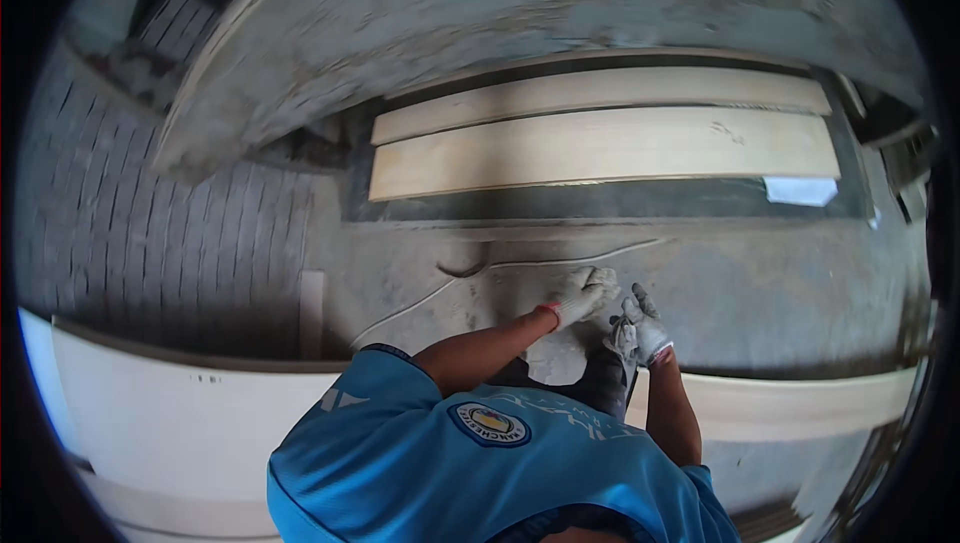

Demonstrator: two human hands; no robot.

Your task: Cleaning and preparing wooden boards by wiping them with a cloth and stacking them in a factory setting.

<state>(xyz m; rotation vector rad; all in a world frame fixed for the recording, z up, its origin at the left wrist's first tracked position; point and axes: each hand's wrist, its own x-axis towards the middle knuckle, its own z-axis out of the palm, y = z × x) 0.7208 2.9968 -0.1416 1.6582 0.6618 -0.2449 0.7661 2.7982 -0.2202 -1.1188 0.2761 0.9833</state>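
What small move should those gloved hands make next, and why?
Perhaps reach the left hand forward to the nearer pale board: it lies ahead on the dark slab, and neither that hand nor the right hand is touching it.

I take this for a workshop, probably a woodworking one: long pale boards [600,148] lie along a dark surface [600,208], with a white sheet [800,191] by its near right corner. I see dusty concrete floor [760,283], grey paving [130,233] and soiled work gloves [585,303]; the rim is too warped to read well.
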